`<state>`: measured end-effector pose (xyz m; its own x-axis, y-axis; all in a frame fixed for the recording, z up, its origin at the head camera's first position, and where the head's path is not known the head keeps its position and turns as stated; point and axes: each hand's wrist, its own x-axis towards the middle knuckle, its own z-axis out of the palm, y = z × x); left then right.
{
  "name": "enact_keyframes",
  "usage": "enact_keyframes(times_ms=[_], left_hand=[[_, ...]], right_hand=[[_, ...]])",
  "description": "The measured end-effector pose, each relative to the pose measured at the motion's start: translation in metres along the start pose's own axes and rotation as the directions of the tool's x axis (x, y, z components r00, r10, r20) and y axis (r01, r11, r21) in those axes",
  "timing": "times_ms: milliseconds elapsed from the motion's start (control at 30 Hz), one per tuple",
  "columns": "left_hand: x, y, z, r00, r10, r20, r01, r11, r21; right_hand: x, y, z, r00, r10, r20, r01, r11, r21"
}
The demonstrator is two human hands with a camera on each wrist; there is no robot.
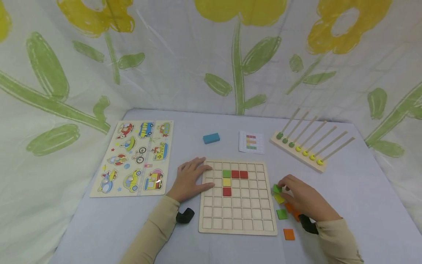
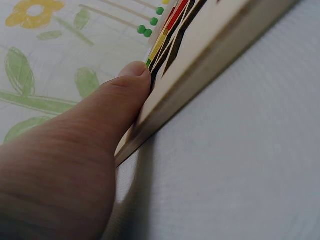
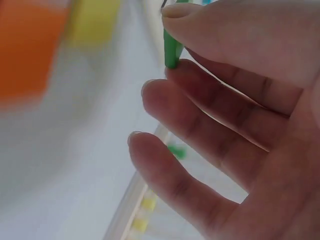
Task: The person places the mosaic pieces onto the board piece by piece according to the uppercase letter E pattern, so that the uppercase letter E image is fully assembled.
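Observation:
A wooden grid board (image 1: 237, 213) lies on the table, with a green tile (image 1: 226, 173), a yellow tile (image 1: 226, 182) and several red tiles (image 1: 235, 174) in its cells. My left hand (image 1: 190, 181) rests along the board's left edge, fingers spread; its thumb (image 2: 117, 97) touches the rim in the left wrist view. Right of the board, my right hand (image 1: 301, 201) pinches a green tile (image 3: 172, 47) between thumb and fingertips. Under and beside that hand lie a yellow tile (image 1: 279, 198), another green tile (image 1: 281, 214) and orange tiles (image 1: 289, 234), partly covered.
A picture puzzle board (image 1: 132, 192) lies at the left. Behind the grid board are a blue block (image 1: 211, 138) and a pattern card (image 1: 244, 146). A bead rack (image 1: 296, 152) with upright rods stands back right. A flowered curtain (image 1: 181, 73) hangs behind the table.

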<state>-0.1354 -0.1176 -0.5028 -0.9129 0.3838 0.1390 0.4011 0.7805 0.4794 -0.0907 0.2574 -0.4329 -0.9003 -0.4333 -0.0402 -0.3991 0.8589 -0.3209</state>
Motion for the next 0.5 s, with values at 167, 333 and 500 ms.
enact_keyframes(times_ms=[167, 333, 500], left_hand=[[-0.001, -0.001, 0.002, 1.0, -0.01, 0.014, 0.01, 1.0, 0.004], [0.0, -0.003, 0.004, 1.0, -0.001, 0.002, 0.001, 1.0, 0.009], [0.0, -0.003, 0.002, 1.0, 0.006, -0.007, -0.006, 1.0, 0.007]], right_hand=[[0.019, -0.023, 0.009, 0.996, -0.086, 0.008, 0.085, 0.996, 0.016], [0.035, -0.039, 0.022, 0.983, -0.184, 0.002, 0.184, 0.983, 0.019], [0.044, -0.05, 0.03, 0.963, -0.267, -0.017, 0.267, 0.964, 0.011]])
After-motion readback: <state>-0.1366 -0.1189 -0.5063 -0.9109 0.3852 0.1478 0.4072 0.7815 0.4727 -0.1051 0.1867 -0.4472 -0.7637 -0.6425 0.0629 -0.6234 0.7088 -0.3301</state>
